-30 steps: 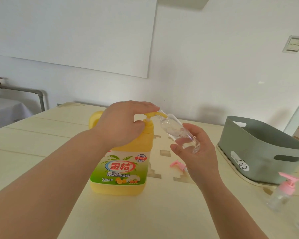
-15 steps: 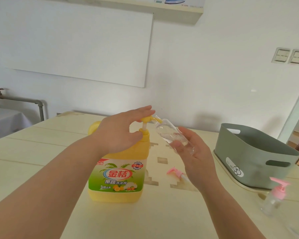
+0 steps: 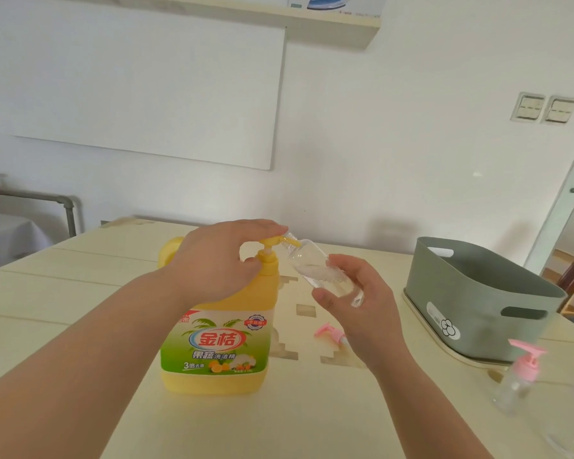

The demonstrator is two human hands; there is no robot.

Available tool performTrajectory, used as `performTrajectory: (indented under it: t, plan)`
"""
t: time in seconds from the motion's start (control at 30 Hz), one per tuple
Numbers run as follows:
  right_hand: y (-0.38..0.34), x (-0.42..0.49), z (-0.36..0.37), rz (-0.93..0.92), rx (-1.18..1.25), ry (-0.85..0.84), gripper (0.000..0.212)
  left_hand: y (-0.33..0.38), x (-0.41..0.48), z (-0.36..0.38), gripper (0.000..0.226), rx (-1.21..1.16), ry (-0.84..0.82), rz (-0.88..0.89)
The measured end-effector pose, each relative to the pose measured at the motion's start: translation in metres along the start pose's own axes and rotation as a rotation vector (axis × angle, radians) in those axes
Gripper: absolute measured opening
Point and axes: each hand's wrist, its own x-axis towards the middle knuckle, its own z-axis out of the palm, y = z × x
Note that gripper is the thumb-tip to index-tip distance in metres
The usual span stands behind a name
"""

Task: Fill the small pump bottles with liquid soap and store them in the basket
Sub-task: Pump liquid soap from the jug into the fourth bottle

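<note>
- Pale table (image 3: 80, 293) bears a yellow soap jug (image 3: 219, 342). A clear small bottle (image 3: 312, 268) is tilted beside the jug, its mouth at the spout (image 3: 290, 241).
- Fingers and thumb of the right hand (image 3: 362, 313) curl round the bottle's lower half.
- Straight fingers of the left hand (image 3: 219, 260) press the pump head (image 3: 272, 241).
- A pink pump cap (image 3: 328, 332) lies by the right wrist.
- A green basket (image 3: 478, 303) stands well apart on the right, a pink-topped bottle (image 3: 519, 382) before it.

Bare tabletop (image 3: 63, 279) lies open left of the yellow soap jug (image 3: 217, 329); to its right, a loose pink pump (image 3: 328, 334), a green basket (image 3: 471, 303) and a pink-capped bottle (image 3: 519, 380) crowd the way
</note>
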Motion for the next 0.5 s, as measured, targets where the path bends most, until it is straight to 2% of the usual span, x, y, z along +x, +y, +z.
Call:
performTrajectory:
  t: [0.17,0.5]
  plan:
    - [-0.0016,0.0022,-0.0004,0.025,0.031,0.006,0.044,0.0009,0.0023,-0.0041,0.063,-0.105,-0.054,-0.005]
    - [0.0050,0.0039,0.0032,0.013,0.081,0.050,0.047,0.0000,-0.0001,0.0004,0.062,-0.037,0.020,0.052]
